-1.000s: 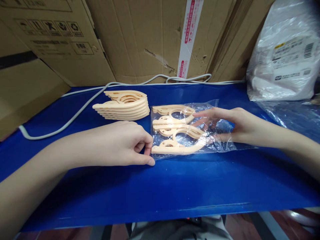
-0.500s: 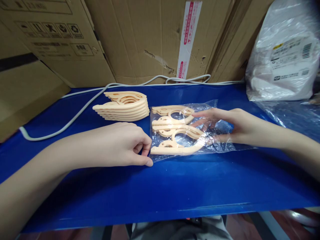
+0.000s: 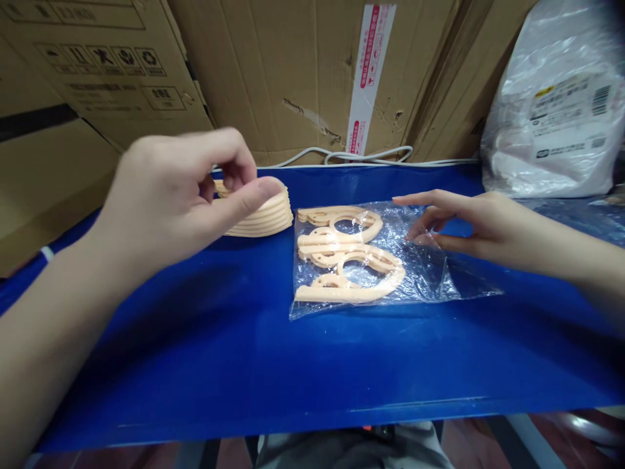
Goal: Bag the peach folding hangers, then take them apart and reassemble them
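Note:
Cream plastic folding hangers (image 3: 349,293) lie folded inside a clear plastic bag (image 3: 420,286), flat in front of me. A neat stack of the same cream hangers (image 3: 266,218) sits to the left of the bag, partly covered by my left hand (image 3: 185,189). That hand is raised with its fingers curled and the thumb apart from the index finger; nothing shows between them. Over the bag's right part, my right hand (image 3: 454,218) is open, index finger stretched out and the others loosely bent, its lower fingertips close to the film. Whether they touch it I cannot tell.
Cardboard boxes (image 3: 283,58) stand along the back of the blue table (image 3: 312,371). A white cable (image 3: 371,156) runs along their foot. At the back right leans a white plastic-wrapped package (image 3: 561,137) with a label. The table's front edge is near me.
My left hand has left the bag's left edge and moved up and left, before the stack. My right hand has drawn back slightly up and right from the bagged hangers.

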`<state>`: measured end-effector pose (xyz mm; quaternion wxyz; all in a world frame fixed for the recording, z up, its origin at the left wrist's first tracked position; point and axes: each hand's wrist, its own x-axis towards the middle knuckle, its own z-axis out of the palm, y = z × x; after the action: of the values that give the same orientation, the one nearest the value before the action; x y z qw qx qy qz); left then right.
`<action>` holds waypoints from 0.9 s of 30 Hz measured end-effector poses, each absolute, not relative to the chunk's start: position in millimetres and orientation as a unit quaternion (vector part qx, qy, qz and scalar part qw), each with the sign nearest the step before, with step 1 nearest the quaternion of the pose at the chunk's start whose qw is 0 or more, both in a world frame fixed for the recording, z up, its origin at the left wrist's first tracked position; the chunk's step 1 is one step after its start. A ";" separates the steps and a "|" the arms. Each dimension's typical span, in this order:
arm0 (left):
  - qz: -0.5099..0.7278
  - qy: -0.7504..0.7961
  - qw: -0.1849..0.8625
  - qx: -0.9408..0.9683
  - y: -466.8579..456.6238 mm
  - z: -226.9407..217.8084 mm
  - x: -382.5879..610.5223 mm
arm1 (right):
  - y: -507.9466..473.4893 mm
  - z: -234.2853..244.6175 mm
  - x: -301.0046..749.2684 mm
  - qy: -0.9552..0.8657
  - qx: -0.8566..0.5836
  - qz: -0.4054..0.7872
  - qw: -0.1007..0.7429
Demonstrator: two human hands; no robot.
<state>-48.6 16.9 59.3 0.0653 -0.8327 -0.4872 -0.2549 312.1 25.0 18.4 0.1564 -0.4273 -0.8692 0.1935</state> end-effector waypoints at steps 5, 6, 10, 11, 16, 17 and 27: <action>-0.146 -0.528 0.169 -0.819 35.0 55.5 -62.0 | 22.3 14.3 305.4 -0.871 -0.409 0.245 0.115; -0.136 -0.531 0.152 -0.822 37.4 55.7 -62.9 | 21.7 12.0 303.9 -0.873 -0.404 0.253 0.106; -0.089 -0.562 0.100 -0.816 43.4 57.7 -64.0 | 20.9 0.8 300.0 -0.887 -0.382 0.239 0.100; -0.082 -0.567 0.095 -0.814 45.3 57.6 -65.0 | 20.9 -1.3 299.5 -0.891 -0.378 0.232 0.103; -0.040 -0.570 0.077 -0.817 57.3 52.1 -74.7 | 20.2 -3.9 297.0 -0.907 -0.352 0.197 0.124; -0.030 -0.570 0.070 -0.818 58.2 51.2 -75.6 | 19.9 -3.6 296.5 -0.907 -0.351 0.194 0.125; 0.002 -0.563 0.026 -0.826 56.4 52.4 -71.3 | 18.2 -1.4 295.9 -0.899 -0.365 0.211 0.116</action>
<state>-71.3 56.4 52.4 0.0261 -0.8259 -0.5632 0.0021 295.9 18.2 -1.4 0.1155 -0.3650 -0.8994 0.2109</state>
